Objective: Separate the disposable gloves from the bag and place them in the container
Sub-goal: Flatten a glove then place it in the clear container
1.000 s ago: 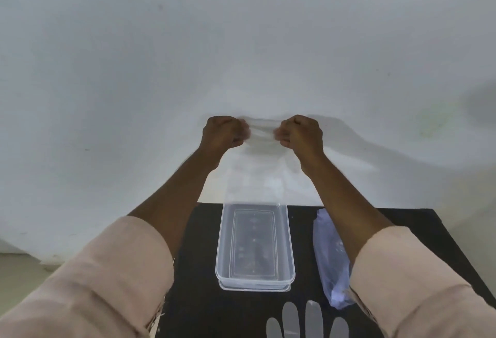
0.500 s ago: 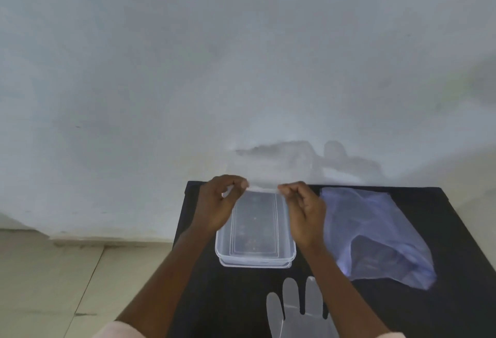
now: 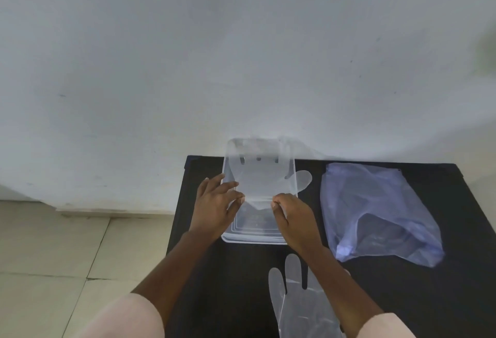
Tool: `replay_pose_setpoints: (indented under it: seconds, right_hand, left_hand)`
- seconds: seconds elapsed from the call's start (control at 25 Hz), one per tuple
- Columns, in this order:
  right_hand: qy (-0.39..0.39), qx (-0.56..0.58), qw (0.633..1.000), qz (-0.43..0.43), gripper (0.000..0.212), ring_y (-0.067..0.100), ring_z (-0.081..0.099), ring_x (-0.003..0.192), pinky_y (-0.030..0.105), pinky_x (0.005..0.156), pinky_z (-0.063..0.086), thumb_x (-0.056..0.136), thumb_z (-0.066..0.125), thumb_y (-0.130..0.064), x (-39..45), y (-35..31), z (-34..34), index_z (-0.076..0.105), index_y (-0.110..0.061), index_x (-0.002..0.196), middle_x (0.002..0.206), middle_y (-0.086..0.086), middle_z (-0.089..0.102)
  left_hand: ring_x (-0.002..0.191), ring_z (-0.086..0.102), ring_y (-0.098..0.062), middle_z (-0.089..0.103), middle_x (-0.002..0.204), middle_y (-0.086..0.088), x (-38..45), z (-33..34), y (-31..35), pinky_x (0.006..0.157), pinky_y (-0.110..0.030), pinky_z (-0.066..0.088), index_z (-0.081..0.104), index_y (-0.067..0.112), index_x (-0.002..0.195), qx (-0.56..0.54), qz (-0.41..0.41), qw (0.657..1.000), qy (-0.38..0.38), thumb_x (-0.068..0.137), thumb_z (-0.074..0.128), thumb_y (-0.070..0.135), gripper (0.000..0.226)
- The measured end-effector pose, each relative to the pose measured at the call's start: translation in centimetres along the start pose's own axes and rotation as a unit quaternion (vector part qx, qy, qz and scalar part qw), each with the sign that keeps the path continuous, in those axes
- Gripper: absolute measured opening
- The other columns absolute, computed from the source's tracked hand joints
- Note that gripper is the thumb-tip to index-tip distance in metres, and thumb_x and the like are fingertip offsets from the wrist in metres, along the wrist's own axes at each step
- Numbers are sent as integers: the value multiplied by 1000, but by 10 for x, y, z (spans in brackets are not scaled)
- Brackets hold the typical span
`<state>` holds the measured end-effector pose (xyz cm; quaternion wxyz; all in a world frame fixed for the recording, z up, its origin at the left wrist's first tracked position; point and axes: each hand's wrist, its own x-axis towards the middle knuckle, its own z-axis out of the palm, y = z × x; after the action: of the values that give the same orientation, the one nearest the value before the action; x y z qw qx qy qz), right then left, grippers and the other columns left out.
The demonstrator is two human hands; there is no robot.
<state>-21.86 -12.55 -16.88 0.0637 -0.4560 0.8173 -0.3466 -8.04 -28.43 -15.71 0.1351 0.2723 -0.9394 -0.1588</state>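
I pinch one glove [image 3: 261, 179] by its cuff with my left hand [image 3: 214, 203] and right hand [image 3: 292, 217], spreading it over the container [image 3: 255, 238]. Not yet dropped in. Another glove [image 3: 298, 297] waits on the surface [image 3: 402, 297]; the bag [image 3: 375, 211] lies right of the container.

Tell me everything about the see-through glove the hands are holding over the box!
The glove is thin, clear plastic, spread flat and open. Its four fingers point away toward the wall, past the far end of the clear container, and its thumb sticks out over the right rim. The left hand and right hand pinch its cuff edge, one at each side. It lies stretched over the container's top.
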Motion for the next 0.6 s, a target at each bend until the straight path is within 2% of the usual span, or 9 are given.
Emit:
replay_pose_setpoints:
  seconds: [0.12,0.2,0.28,0.36,0.44,0.6]
  right_hand:
    - [-27,-41,998,-39,44,24,69,80,30,85,50,97,36,-40,-5,2,4,67,-9,93,91,11,73]
    - [-47,-85,994,-54,29,27,70,82,40,91,48,94,49,-30,-6,3,4,68,-9,92,93,11,74]
    - [-74,-111,989,-58,18,29,70,87,41,97,42,87,60,-23,-5,1,3,69,-9,94,97,12,74]
    - [-93,-121,986,-65,16,29,69,89,41,98,41,86,62,-21,-2,1,2,70,-9,95,98,12,74]
    - [-118,-140,981,-70,16,27,68,92,40,101,41,89,61,-22,1,0,2,69,-11,96,100,10,73]
    - [-219,-205,952,-68,25,22,62,100,42,109,37,96,48,-28,12,-6,-1,65,-14,107,108,7,70]
  left_hand:
    - [120,59,-31,73,114,-2,-4,7,-3,110,-56,34,77,26,88,37,12,999,-10,87,56,38,24]
    - [122,58,-32,73,116,-3,-5,10,-5,109,-58,34,77,27,88,55,13,998,-17,88,55,39,25]
    - [123,57,-33,72,117,-4,-7,11,-6,110,-59,33,76,27,87,70,17,997,-19,88,60,38,20]
    - [123,57,-34,72,117,-5,-7,12,-7,110,-59,32,76,26,86,88,23,996,-21,87,66,35,13]
    - [124,56,-34,71,118,-5,-7,13,-6,111,-58,31,76,26,86,101,20,994,-29,86,67,35,13]
    - [134,47,-31,66,128,-4,-4,13,-7,117,-55,20,77,27,90,118,16,991,-62,90,61,39,20]
